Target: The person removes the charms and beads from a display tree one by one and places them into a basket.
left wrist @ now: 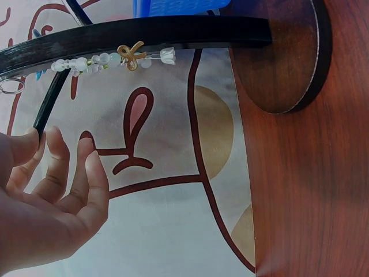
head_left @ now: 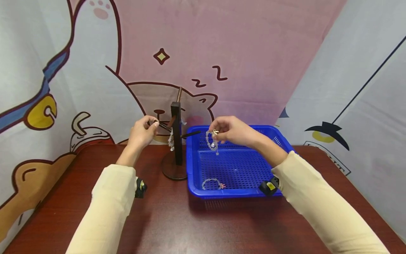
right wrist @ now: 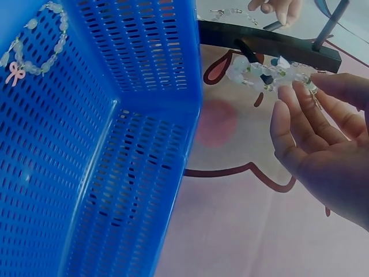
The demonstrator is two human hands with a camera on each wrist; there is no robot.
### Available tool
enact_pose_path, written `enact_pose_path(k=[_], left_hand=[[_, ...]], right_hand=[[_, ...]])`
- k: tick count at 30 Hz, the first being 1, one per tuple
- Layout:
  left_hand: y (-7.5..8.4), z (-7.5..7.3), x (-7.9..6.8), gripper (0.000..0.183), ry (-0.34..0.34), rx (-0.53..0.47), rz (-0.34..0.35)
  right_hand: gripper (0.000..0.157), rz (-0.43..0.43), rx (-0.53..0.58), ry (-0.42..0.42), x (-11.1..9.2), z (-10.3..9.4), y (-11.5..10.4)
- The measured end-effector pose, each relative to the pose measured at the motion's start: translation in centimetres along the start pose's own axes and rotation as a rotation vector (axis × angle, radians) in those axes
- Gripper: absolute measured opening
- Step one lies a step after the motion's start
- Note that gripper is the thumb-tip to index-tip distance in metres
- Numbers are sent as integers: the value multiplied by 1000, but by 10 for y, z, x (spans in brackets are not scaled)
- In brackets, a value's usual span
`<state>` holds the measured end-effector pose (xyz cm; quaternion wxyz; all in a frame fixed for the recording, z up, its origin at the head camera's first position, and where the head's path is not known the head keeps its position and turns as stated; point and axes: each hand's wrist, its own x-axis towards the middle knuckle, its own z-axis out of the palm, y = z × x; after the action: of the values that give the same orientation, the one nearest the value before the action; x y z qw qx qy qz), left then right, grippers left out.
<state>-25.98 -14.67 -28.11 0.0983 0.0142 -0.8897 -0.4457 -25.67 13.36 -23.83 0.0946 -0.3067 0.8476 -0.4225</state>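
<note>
A person's left hand (head_left: 141,133), raised at the far edge of the table (head_left: 152,218), pinches the tip of a dark peg (head_left: 164,126) between thumb and finger, apparently steadying the stand; the left wrist view shows the other fingers loosely bent, clear of the peg. Just beside it, one beaded bracelet (head_left: 171,140) with a gold bow and a white flower charm hangs close against the dark upright post (head_left: 177,141) of the stand, which rises from a round base (head_left: 169,170).

To the right, a second black peg (head_left: 191,134) reaches over the rim of a blue basket (head_left: 234,193). Inside, near the front wall, lies a bracelet with a pink bow (head_left: 211,179).

Above the basket, the right hand (head_left: 236,132) pinches a clear beaded bracelet with a gold bow (head_left: 213,145), its loop hanging open, just short of the second peg. The wrist angles inward from the right, fingers bent toward the thumb.

The step in hand looks to be hanging this bracelet; the next move would likely call for lining the loop up with the peg tip and sliding it on while the left hand keeps the stand still.
</note>
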Motion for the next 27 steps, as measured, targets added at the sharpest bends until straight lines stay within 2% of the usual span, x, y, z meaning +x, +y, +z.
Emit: enact_pose_path(k=[10, 17, 27], left_hand=[[1, 0, -1, 22, -6, -6, -11], [1, -1, -1, 21, -6, -2, 0], [3, -2, -2, 22, -17, -7, -18]], right_hand=[[15, -62, -72, -66, -17, -2, 0], [18, -50, -102, -111, -31, 1, 2], [20, -60, -73, -190, -50, 13, 14]])
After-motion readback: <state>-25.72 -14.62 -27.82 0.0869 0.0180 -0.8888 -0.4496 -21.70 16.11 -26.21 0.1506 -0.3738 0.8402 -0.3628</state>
